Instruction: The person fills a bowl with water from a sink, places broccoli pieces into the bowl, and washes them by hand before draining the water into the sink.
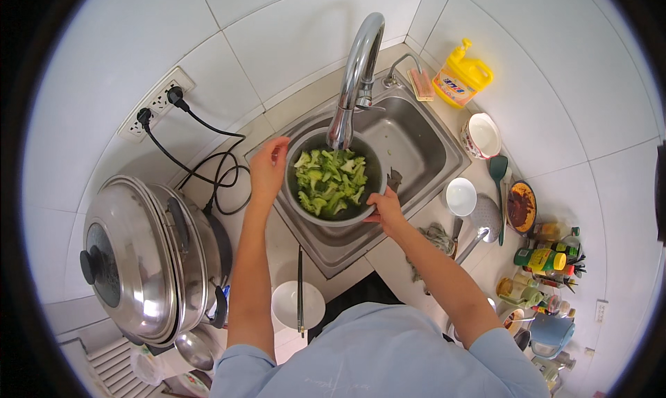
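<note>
A round grey metal pot [291, 203] is over the left part of the stainless steel sink [416, 130]. Chopped broccoli [333, 179] sits in water inside it. The spout of a chrome faucet [359, 70] points down over the pot's far rim. My right hand [387, 211] grips the pot's near right edge, with the thumb at the rim. Beside the left rim is my left hand [268, 169], its fingers loosely curled and apart from the thumb, with nothing seen in it. Whether it touches the rim is hard to tell.
At left stands a large lidded steamer [140, 263], near plugged-in black cords [208, 174]. Chopsticks [300, 289] lie across a white bowl [283, 302]. To the right are a yellow detergent jug [463, 78], a white cup [460, 197], a skimmer [486, 218] and several seasoning bottles [541, 260].
</note>
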Tool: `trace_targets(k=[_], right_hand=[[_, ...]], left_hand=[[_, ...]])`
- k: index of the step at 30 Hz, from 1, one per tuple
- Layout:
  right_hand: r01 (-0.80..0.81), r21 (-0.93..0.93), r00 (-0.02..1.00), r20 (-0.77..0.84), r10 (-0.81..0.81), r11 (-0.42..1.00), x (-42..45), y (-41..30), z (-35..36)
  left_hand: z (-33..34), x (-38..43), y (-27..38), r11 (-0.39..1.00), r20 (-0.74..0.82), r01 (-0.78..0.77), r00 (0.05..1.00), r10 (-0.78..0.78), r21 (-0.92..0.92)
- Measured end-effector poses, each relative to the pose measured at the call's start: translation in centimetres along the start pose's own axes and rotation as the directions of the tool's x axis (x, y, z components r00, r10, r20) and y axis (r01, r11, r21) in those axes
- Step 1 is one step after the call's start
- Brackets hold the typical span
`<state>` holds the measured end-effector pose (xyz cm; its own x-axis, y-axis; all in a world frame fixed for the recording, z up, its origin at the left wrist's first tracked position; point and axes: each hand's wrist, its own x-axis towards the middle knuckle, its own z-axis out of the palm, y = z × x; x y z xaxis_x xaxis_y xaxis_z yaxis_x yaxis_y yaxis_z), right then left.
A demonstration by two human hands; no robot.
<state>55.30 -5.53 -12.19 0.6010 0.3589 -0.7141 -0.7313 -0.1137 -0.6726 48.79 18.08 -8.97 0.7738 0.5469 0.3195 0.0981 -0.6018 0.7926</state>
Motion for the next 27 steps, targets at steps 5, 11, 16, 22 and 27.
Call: trace_targets(k=[5, 11, 16, 22, 27], right_hand=[[0.025, 0.04, 0.999, -0.026, -0.024, 0.999, 1.2, 2.2, 2.7], [-0.01, 0.043, 1.0, 0.019, 0.009, 0.999, 1.7, 1.6, 0.5], [-0.022, -0.019, 1.0, 0.015, 0.023, 1.0, 1.4, 1.9, 2.1], [0.085, 0.075, 0.996, -0.038, -0.082, 0.994, 2.4, 2.8, 3.1], [0.003, 0.021, 1.0, 0.031, -0.003, 1.0, 1.4, 2.4, 0.7]], left_hand=[[0.5, -0.5, -0.5, 0.997, 0.043, -0.059, 0.997, 0.061, -0.04], [-0.1, -0.8, -1.3, 0.996, 0.01, 0.048, 0.999, -0.047, -0.075], [0.4, -0.6, -0.4, 0.988, 0.08, 0.096, 0.993, -0.087, -0.12], [0.5, -0.3, -0.9, 0.976, 0.051, 0.131, 0.991, -0.124, -0.174], [-0.1, -0.1, -1.1, 0.977, 0.09, 0.156, 0.985, -0.144, -0.146]])
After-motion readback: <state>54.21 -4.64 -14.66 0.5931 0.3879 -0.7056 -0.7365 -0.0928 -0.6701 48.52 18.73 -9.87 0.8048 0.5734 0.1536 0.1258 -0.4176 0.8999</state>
